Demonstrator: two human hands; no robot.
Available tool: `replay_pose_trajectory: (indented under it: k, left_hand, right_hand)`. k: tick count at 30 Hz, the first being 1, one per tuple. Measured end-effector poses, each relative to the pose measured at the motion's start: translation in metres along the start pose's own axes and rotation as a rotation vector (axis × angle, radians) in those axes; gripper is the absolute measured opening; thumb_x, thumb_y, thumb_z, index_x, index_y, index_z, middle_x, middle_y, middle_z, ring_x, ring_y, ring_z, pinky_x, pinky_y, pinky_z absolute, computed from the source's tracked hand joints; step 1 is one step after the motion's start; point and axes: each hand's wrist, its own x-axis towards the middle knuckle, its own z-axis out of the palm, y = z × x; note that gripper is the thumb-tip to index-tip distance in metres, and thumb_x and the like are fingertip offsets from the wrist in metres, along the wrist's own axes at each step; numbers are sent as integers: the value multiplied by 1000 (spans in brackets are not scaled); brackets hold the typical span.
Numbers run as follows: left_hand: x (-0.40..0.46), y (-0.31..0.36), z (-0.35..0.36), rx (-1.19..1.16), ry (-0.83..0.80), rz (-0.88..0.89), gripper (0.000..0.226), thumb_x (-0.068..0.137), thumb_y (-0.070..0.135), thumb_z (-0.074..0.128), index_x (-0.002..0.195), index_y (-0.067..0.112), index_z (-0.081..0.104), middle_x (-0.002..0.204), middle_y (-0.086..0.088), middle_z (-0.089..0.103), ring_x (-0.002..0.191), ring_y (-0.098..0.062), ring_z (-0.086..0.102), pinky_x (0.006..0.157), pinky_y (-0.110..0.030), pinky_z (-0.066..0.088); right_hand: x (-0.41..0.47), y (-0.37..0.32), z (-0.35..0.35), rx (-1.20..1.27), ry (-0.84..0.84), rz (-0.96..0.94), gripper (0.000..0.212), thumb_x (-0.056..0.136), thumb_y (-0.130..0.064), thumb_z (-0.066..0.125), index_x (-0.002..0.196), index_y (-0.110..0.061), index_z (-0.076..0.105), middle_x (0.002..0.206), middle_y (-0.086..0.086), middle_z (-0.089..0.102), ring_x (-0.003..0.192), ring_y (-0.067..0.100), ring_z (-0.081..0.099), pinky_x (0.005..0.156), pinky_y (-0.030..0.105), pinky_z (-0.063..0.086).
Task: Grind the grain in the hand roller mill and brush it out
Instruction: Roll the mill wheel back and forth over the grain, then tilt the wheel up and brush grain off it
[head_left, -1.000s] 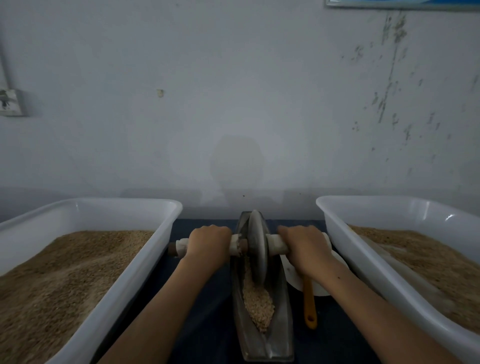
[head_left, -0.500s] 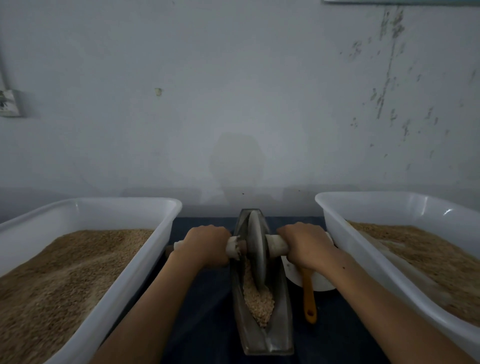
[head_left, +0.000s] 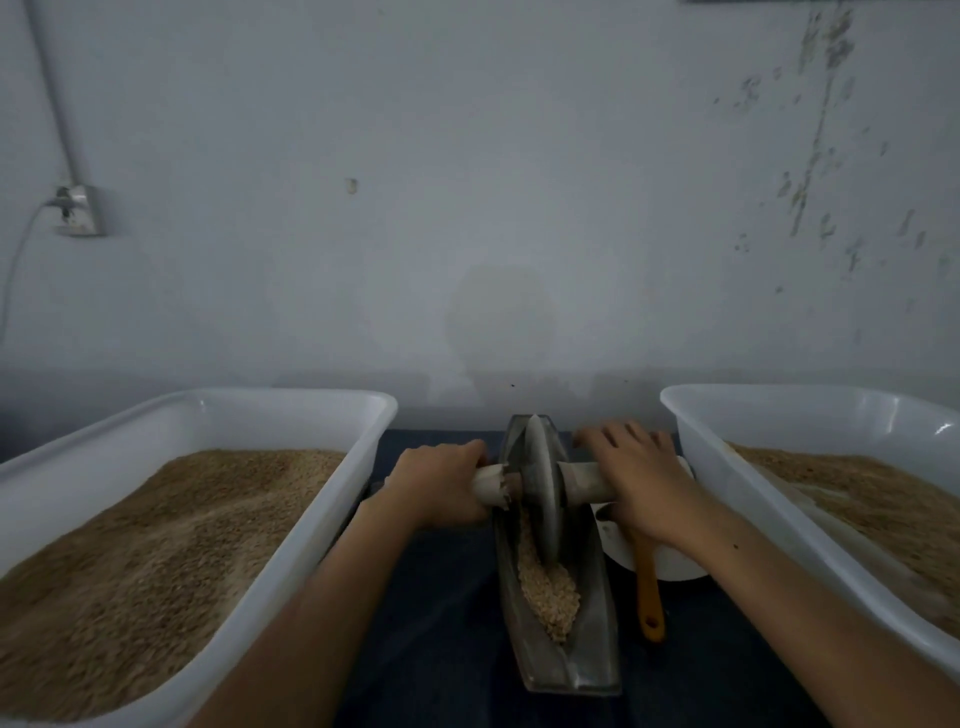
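My left hand (head_left: 441, 486) curls tight around the left end of the axle (head_left: 582, 480), knuckles up. My right hand (head_left: 636, 480) lies over the right end with fingers straight and spread, palm pressing down. Both forearms reach in from 6 o'clock. One grinding wheel (head_left: 543, 493) stands upright in one boat-shaped trough (head_left: 592, 649), with crushed grain (head_left: 550, 592) heaped toward 6 o'clock of the wheel. Two white tubs of grain sit at 9 o'clock (head_left: 332, 519) and 3 o'clock (head_left: 727, 488). One orange brush handle (head_left: 649, 597) lies at 4 o'clock, across one white dish (head_left: 675, 566).
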Motion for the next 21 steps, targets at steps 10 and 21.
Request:
replay_pose_trajectory:
  k: [10,21]
  left_hand:
    - [-13,-2,13,25,157,-29,28,78,47,62,101,32,57,95,8,66,88,-14,62,69,-26,40]
    - [-20,0,23,-9,271,-66,27,80,53,59,99,34,60,91,10,68,83,-9,63,65,-24,44]
  right_hand:
    - [-56,0,-7,-116,339,-355,38,68,-20,80,96,-18,54,94,-1,58,80,16,55,67,28,47]
    - [-73,27,23,-125,-95,-231,47,89,-17,47,134,-27,38,132,-3,47,112,20,48,75,30,34]
